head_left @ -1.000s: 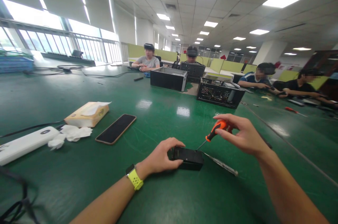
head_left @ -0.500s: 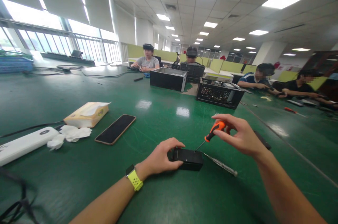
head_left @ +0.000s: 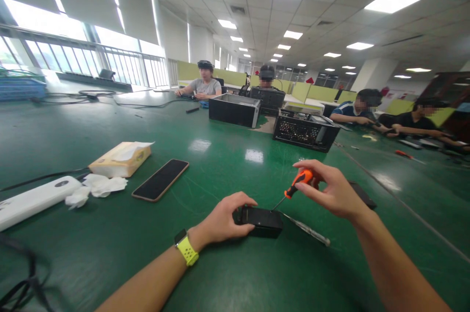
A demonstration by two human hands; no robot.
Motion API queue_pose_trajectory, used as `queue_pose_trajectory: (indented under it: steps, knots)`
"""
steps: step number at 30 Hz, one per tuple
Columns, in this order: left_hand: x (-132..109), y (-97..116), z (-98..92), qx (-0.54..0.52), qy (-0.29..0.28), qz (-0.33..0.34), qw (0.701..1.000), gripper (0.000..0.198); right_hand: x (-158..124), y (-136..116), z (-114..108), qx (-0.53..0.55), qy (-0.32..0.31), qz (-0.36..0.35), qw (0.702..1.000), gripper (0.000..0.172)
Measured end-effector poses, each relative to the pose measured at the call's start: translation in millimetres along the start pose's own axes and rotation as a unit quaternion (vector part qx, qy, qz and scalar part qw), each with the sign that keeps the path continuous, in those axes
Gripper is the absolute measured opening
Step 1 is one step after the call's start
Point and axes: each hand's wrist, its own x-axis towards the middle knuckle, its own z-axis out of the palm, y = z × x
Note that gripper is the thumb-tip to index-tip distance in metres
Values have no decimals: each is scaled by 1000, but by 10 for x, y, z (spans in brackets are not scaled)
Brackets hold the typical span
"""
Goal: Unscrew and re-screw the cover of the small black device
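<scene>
My left hand [head_left: 229, 215], with a yellow-green watch band at the wrist, grips the left end of a small black box [head_left: 266, 221] lying on the green table [head_left: 227, 273]. Between the thumb and fingers of my right hand [head_left: 328, 187] is the handle of an orange and black screwdriver [head_left: 299, 183]. It is tilted, and its tip meets the top of the box near the far edge. A thin silver screwdriver [head_left: 308, 231] lies just right of the box. Behind my right wrist, a flat dark object [head_left: 362, 194] is partly hidden.
To the left lie a phone [head_left: 160, 180], a tissue pack [head_left: 121, 160], crumpled tissues [head_left: 105, 185] and a white device [head_left: 36, 199]. Farther back stand computer cases [head_left: 306, 131]. An orange screwdriver [head_left: 406, 155] is at the right. Several people sit around the table.
My right hand has shifted slightly, and more of the dark object behind its wrist shows. The person at the far left has moved their hands. My left hand and the box look unchanged.
</scene>
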Motion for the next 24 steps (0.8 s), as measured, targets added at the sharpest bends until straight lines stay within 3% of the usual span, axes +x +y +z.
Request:
queue_pose_trajectory:
  steps: [3,8,16,24]
  knots:
    - [-2,12,-8,0,-1,-1,1000,40,4,-7,-2,7,10,7,1000,20]
    - [4,20,-14,0,0,-3,1000,38,-3,-88,37,15,105,19,994,27]
    - [6,26,-17,1,0,3,1000,37,6,-185,196,49,54,11,997,25]
    - [7,24,-19,5,3,-2,1000,36,-5,-195,159,26,26,-8,999,18]
